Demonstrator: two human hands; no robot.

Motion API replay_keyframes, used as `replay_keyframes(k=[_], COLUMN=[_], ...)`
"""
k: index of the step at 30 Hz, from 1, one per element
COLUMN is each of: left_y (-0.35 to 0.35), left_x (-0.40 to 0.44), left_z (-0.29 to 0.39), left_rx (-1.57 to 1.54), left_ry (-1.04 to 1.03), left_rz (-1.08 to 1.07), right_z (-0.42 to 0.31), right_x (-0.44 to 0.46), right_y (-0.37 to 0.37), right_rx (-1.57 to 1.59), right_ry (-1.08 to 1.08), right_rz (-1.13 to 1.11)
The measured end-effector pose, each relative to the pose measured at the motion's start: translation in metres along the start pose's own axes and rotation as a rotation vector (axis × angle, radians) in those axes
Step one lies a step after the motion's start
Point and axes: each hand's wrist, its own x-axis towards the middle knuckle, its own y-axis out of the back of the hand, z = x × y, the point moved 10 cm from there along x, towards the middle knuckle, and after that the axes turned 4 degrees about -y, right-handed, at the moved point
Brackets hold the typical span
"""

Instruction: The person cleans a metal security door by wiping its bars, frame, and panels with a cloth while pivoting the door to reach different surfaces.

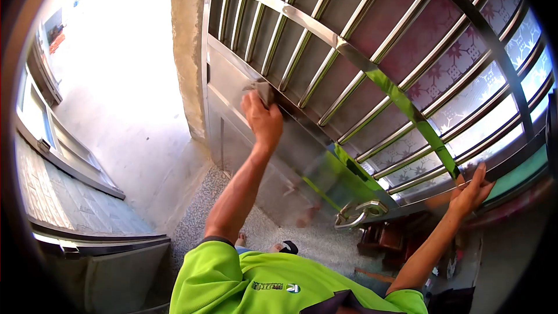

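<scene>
My left hand point(264, 119) is closed on a greyish cloth point(264, 92), which rests against the metal door point(232, 81) just under its barred upper part. Shiny vertical bars point(325, 9) and a flat cross strip point(314, 23) fill that upper part. At the right, my right hand point(469, 193) touches the door's edge near the end of the cross strip, its fingers partly spread and nothing visible in them. Between the two hands, lower down, is a curved metal door handle point(360, 214). The door's panel reflects the bright green shirt.
A rough wall edge point(189, 52) stands beside the hinge side, with bright ground point(128, 116) beyond it. At the left is a window frame point(64, 145). Dark reddish furniture point(392, 237) sits past the handle. Speckled floor point(203, 215) lies below.
</scene>
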Motion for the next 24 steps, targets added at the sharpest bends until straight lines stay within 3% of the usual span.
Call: replay_keyframes(k=[2,4,7,9,10,13,18,24], left_y=[-0.001,-0.001,0.004,0.001,0.001,-0.002,0.001,-0.007], left_x=[-0.041,-0.078,-0.120,-0.138,-0.133,-0.078,0.034,-0.040], left_z=[0.047,0.086,0.130,0.167,0.168,0.146,0.088,0.106], left_rx=[-0.073,-0.164,-0.262,-0.337,-0.344,-0.278,-0.003,0.035], left_ry=[-0.033,-0.134,-0.178,-0.381,-0.389,-0.398,-0.258,-0.228], left_rz=[-0.166,-0.217,-0.355,-0.512,-0.517,-0.457,-0.196,-0.196], right_z=[0.005,0.019,0.021,0.013,0.006,-0.007,-0.012,-0.006], right_x=[0.005,0.013,0.013,0.009,0.004,0.001,-0.005,0.002], right_y=[0.012,0.010,0.010,0.004,0.003,-0.001,-0.008,-0.003], right_rx=[-0.037,-0.031,-0.006,-0.049,0.013,-0.010,0.035,0.032], right_ry=[-0.024,-0.075,-0.056,-0.068,0.000,0.097,-0.022,0.075], right_rz=[0.022,-0.114,-0.105,-0.148,-0.018,-0.045,-0.109,-0.101])
